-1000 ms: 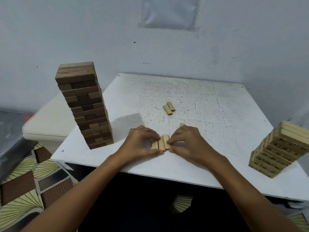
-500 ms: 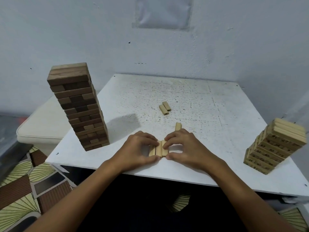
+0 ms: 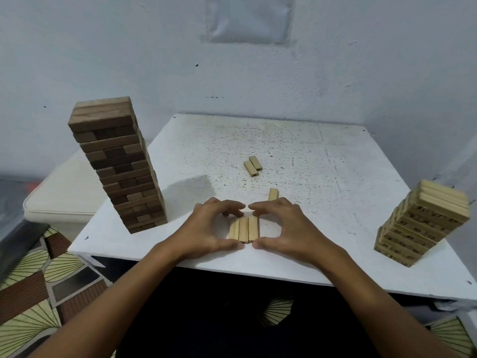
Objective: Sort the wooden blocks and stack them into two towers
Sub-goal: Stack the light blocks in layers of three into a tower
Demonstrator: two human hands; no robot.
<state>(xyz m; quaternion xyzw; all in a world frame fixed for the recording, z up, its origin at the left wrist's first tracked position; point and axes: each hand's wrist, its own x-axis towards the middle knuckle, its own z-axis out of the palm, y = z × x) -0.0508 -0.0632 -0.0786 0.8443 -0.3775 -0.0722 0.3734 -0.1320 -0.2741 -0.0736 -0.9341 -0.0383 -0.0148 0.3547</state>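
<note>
Between both hands (image 3: pixel 263 228), three pale blocks (image 3: pixel 244 228) lie pinched side by side.

The single light block (image 3: pixel 273 194) is partly hidden behind the right hand (image 3: pixel 286 228). Numbers printed on the light tower (image 3: pixel 418 226) are too blurred to read.

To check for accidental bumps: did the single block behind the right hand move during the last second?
No. The single block keeps its place relative to the block pair lying farther back.
</note>
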